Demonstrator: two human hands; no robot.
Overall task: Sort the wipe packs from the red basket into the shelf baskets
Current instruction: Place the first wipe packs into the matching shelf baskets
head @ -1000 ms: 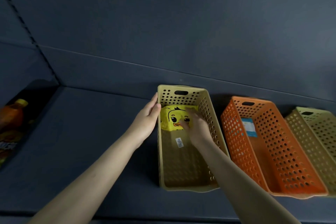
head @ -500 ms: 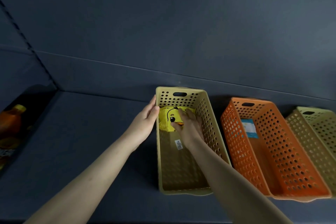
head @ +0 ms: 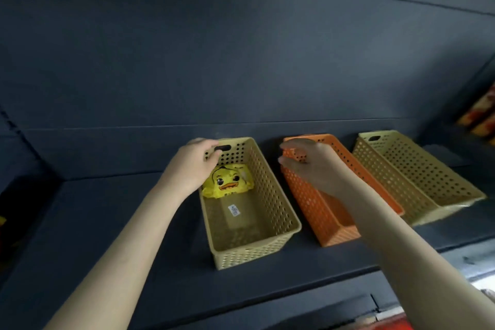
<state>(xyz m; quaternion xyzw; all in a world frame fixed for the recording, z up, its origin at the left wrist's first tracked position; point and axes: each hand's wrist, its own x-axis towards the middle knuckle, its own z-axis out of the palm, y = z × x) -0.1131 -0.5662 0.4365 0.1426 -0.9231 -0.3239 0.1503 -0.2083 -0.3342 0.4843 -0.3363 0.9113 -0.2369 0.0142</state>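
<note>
On the dark matte shelf [head: 107, 222], a tan perforated plastic basket [head: 270, 209] holds a crinkled yellow duck-print wipe pack [head: 230, 182] at its far end. The left hand [head: 190, 166] curls over that basket's far rim. The right hand [head: 313, 166], fingers bent and blurred, is at the orange perforated basket [head: 316, 211]; whether it has hold of it I cannot tell.

Arms outstretched; left hand [head: 191, 167], right hand [head: 312, 166], fingers curled.

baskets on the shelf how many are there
3, none seemingly hidden: left tan basket with a duck pack, orange basket in the middle, right tan basket at the far end.
</note>
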